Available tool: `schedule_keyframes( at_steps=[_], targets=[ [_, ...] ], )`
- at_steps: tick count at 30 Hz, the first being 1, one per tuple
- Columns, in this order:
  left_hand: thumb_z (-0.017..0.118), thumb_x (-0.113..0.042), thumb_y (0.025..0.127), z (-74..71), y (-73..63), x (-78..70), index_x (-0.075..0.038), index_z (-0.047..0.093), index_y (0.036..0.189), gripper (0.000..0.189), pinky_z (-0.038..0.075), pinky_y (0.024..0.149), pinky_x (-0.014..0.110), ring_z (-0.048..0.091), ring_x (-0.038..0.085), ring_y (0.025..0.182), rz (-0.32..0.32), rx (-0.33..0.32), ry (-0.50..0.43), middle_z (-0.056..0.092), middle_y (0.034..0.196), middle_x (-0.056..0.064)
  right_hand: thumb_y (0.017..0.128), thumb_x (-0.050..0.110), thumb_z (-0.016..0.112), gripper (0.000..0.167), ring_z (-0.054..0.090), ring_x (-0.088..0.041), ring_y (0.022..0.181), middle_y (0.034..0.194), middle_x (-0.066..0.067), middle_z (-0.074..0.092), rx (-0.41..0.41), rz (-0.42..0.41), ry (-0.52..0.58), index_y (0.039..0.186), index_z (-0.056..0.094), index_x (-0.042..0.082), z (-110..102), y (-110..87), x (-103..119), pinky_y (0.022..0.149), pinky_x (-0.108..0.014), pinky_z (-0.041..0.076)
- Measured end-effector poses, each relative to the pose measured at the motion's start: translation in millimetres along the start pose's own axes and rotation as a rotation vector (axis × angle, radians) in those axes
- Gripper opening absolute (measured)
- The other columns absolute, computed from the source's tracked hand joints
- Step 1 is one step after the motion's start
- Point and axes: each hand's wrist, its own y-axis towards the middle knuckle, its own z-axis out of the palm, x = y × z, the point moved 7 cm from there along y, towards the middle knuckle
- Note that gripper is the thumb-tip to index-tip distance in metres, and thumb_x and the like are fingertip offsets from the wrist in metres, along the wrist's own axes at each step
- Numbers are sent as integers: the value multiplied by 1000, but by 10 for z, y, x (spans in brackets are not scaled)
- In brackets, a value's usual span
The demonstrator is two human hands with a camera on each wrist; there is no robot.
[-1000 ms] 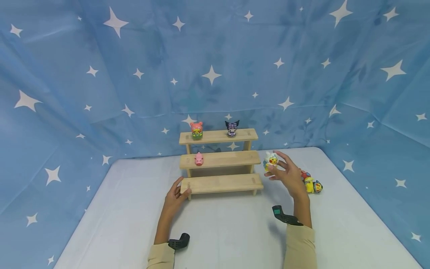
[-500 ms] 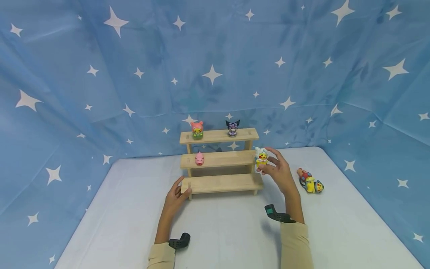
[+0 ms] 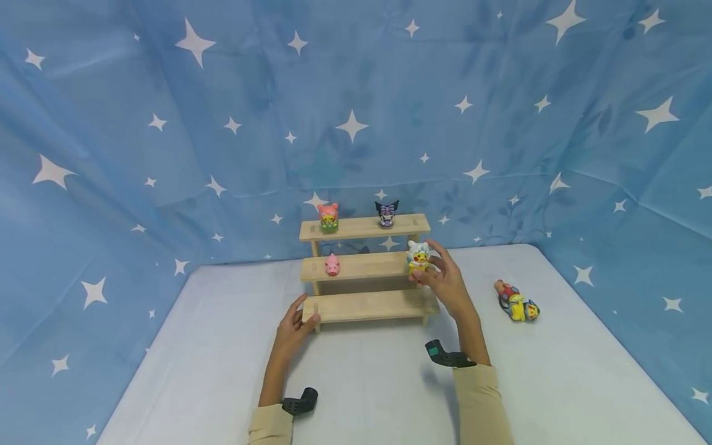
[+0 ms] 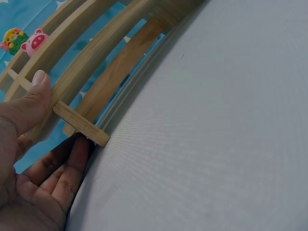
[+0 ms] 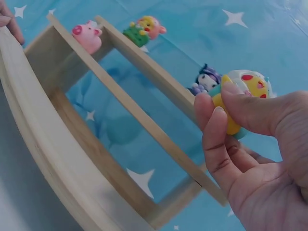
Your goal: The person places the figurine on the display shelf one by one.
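Right hand (image 3: 447, 283) pinches white-hooded Pikachu figurine (image 3: 418, 254), roughly upright, at right end of middle tier (image 3: 368, 266); tier contact unclear. Left hand (image 3: 292, 329), farther, grips bottom tier (image 3: 368, 306), left end.

- Your right hand (image 3: 447, 283) covers part of the right side of the white-and-yellow figure (image 3: 417, 254); you cannot tell whether its base touches the middle shelf (image 3: 367, 266).
- In the right wrist view, that figure partly hides the dark-eared figure (image 5: 207, 79).
- Your left hand (image 3: 292, 330) and the stepped stand (image 3: 369, 304) are cut off in both wrist views.
- Your beige sleeves (image 3: 483, 402) run out of the head view's near edge.
- The lying figures (image 3: 517, 301) at right overlap, too small to count surely.
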Motion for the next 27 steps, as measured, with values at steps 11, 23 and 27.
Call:
schedule_keyframes(
  at_steps=[11,23,27],
  targets=[
    [68,-28,93,1,-18,-18,-17,36,152,68,54,93,33,61,32,121,8,0,-6,58,135,21,91,5,68,63,72,-13,88,119,-10,54,-50,-21,47,145,38,-1,170,77,-86,68,-20,57],
    [67,-27,93,1,-13,-15,-14,35,151,68,54,91,34,62,34,119,18,-10,7,60,133,22,89,3,69,67,67,0,85,129,-24,50,-60,7,2,147,35,1,235,149,-123,64,-19,54],
    [68,-27,93,3,-12,-17,-15,36,151,67,53,88,28,63,32,117,15,-10,5,61,131,21,90,3,69,65,67,-2,80,131,-25,50,-36,4,-2,146,36,1,264,193,-150,58,-19,52]
  ],
)
